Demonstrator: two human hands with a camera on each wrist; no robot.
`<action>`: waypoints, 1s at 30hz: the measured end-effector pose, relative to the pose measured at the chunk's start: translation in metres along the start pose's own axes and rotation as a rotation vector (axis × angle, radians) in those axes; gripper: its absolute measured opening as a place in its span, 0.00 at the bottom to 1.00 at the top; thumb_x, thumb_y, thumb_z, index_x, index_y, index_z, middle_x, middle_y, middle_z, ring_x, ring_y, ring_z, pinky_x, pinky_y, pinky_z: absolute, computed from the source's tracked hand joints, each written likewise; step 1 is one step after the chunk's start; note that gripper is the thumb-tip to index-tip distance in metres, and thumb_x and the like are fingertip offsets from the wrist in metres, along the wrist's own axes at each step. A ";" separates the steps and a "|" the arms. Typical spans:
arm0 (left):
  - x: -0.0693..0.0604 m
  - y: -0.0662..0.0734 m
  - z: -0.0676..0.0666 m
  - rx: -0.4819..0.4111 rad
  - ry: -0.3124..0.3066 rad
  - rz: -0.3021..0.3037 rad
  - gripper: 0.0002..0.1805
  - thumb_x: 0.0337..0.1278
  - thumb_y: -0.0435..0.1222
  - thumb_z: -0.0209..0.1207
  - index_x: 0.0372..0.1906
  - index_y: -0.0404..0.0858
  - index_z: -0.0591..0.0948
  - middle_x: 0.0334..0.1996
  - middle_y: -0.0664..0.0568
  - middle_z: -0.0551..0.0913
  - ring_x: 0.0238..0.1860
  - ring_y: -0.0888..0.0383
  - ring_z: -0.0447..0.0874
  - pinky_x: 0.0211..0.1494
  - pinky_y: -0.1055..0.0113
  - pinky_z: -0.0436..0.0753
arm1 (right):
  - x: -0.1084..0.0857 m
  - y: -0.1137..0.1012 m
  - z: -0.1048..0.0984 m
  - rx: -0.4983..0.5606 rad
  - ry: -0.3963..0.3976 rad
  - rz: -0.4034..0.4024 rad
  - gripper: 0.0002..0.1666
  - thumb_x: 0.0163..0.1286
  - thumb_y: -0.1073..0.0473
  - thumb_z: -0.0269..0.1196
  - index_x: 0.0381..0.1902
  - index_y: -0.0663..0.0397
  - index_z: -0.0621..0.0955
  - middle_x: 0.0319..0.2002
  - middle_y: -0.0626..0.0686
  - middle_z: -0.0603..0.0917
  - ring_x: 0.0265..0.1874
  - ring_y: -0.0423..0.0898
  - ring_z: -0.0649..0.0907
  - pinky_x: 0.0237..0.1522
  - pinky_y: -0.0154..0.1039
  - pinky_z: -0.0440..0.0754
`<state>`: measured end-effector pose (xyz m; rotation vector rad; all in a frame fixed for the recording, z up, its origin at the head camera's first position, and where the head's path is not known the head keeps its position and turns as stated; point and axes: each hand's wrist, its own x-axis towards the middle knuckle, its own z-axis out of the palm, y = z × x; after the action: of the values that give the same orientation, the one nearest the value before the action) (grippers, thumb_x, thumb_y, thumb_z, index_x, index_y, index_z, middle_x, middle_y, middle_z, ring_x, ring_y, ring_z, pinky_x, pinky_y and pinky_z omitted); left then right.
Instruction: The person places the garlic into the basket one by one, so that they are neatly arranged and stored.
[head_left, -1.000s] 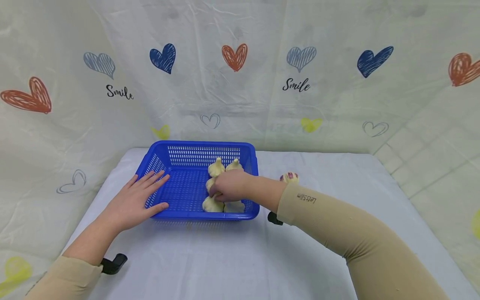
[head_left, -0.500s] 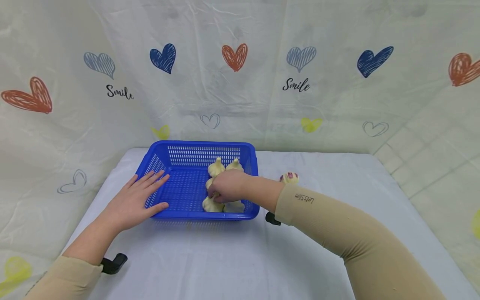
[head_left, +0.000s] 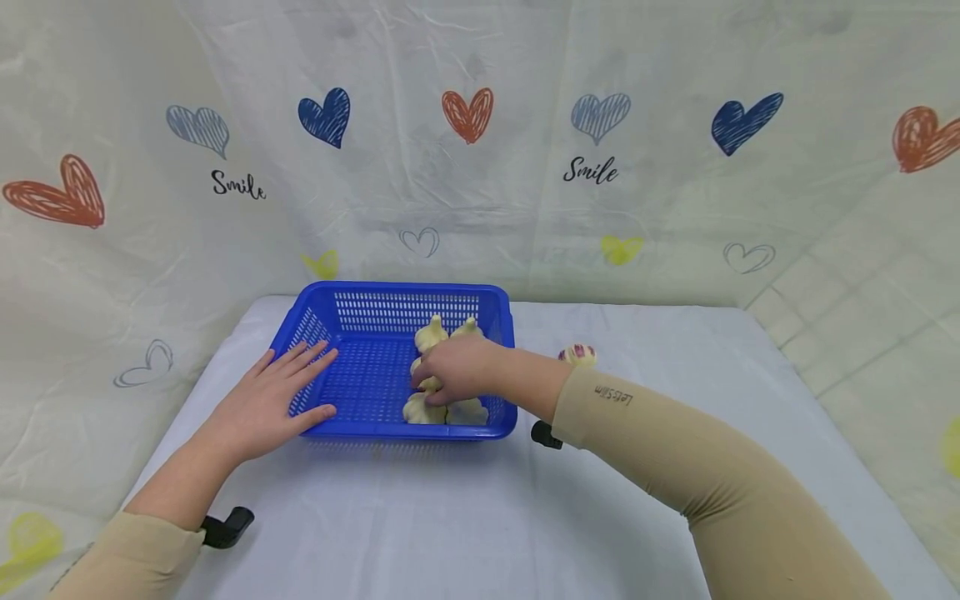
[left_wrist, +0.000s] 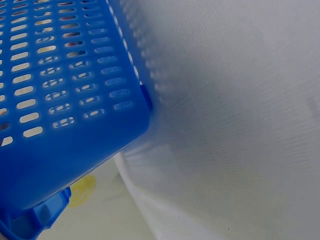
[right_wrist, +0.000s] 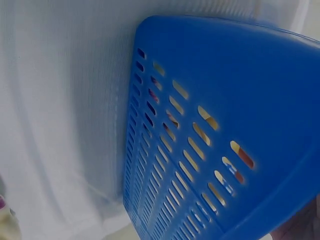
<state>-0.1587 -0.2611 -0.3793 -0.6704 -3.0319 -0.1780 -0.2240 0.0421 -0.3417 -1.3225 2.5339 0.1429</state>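
A blue slotted plastic basket (head_left: 367,431) stands on the table, with several garlic bulbs (head_left: 431,333) grouped along its right side. Inside it, my right hand (head_left: 461,367) reaches over the middle bulbs. Its thumb and fingers stand apart around a bulb (head_left: 430,384), which shows in the gap and rests among the others; the palm hides part of the group. Spread and straight, the fingers of my left hand (head_left: 277,396) rest over the basket's left rim. Both wrist views show mainly the slotted outer walls of the basket (left_wrist: 65,145), with neither hand's grip plain there.
One purple-streaked garlic bulb (head_left: 577,356) lies on the white-covered table (head_left: 405,525), right of the basket and behind the right forearm. A pale curtain (head_left: 525,208) printed with hearts hangs behind the table. Black wrist devices (head_left: 228,527) stick out from both sleeves.
The right hand's thumb and fingers have parted from a closer pinch over the middle bulbs, baring more of the bulb between them. The left hand and basket have hardly moved.
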 end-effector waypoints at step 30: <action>0.000 0.000 0.000 -0.002 0.003 0.009 0.46 0.64 0.65 0.50 0.79 0.48 0.55 0.78 0.46 0.54 0.77 0.40 0.47 0.77 0.42 0.40 | -0.058 0.039 -0.014 0.215 0.236 0.099 0.20 0.69 0.42 0.63 0.56 0.36 0.85 0.54 0.39 0.83 0.49 0.42 0.83 0.48 0.39 0.82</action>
<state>-0.1582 -0.2613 -0.3790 -0.6835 -3.0255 -0.1814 -0.2272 0.1075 -0.3130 -1.1923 2.7165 -0.2742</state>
